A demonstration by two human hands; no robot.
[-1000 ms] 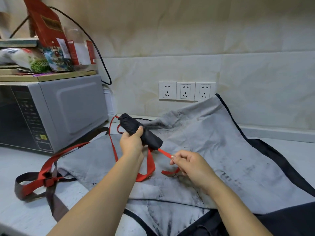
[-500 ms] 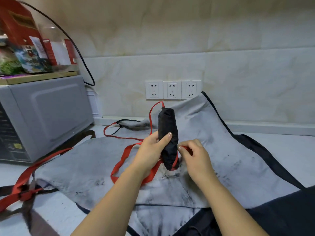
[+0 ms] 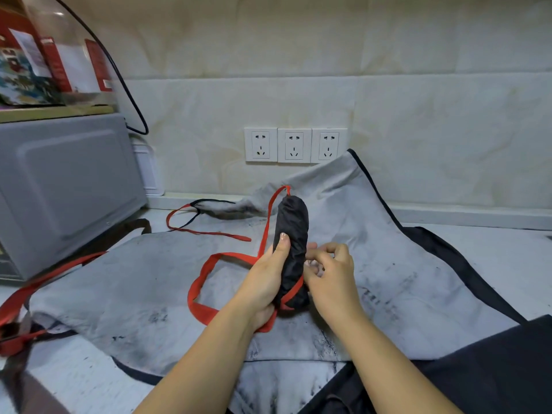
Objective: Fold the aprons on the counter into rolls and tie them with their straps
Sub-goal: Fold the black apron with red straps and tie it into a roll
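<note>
— How far along are we with the aprons?

— One is rolled. The black roll [image 3: 292, 231] stands upright in our grip, straight below the wall sockets [image 3: 295, 144]. Our left hand [image 3: 265, 282] grips its lower half, fingers [image 3: 282, 249] wrapped round it.

— And the tie?

— Started, not finished. The red strap [image 3: 209, 276] crosses the bottom of the roll once and runs into our right hand [image 3: 331, 273]. Its fingers are curled tight, and we judge that they pinch the strap there. A long slack loop lies below and left of the sockets. We see no knot.

— So what is left?

— We must wind in that slack and knot it. The grey apron [image 3: 149, 279] lies flat and unrolled on the surface [image 3: 507, 249] beneath the sockets. A dark cloth [image 3: 493, 369], likely another apron, lies bunched well below and right of them. We reckon most of the job lies ahead.
</note>
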